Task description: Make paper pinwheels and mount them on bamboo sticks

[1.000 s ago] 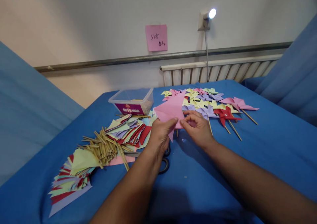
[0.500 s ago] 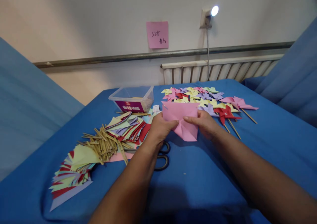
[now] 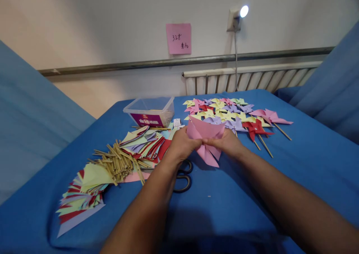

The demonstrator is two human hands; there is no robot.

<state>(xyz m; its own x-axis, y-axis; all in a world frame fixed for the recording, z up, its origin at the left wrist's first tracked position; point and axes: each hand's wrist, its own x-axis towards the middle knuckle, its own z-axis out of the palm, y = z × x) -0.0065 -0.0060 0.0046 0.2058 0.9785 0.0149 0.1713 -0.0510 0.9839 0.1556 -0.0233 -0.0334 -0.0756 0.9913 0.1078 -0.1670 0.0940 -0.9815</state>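
Observation:
A square of pink paper [image 3: 206,128] with slits running in toward its middle is held up over the table, its sides bent. My left hand [image 3: 183,143] grips its left side, the thumb pressing near the centre. From the right, my right hand [image 3: 227,141] pinches it too, thumb tip close to the other thumb. The fingers behind the paper are hidden. Black-handled scissors [image 3: 183,183] lie below my left wrist, their blades partly covered by my forearm. Finished paper pinwheels [image 3: 255,128] in several colours lie beyond my right hand, some with sticks showing.
Left of my arms are a heap of short wooden sticks [image 3: 116,162], a fanned paper stack [image 3: 148,143] and another paper stack [image 3: 81,201]. A clear plastic box [image 3: 151,113] and a small white box [image 3: 177,122] stand farther back on the blue tablecloth [image 3: 230,209].
The pink paper has gone from nearly flat to bowed, its top edge tilting and its lower flaps folding inward. Both thumbs have come together at its centre.

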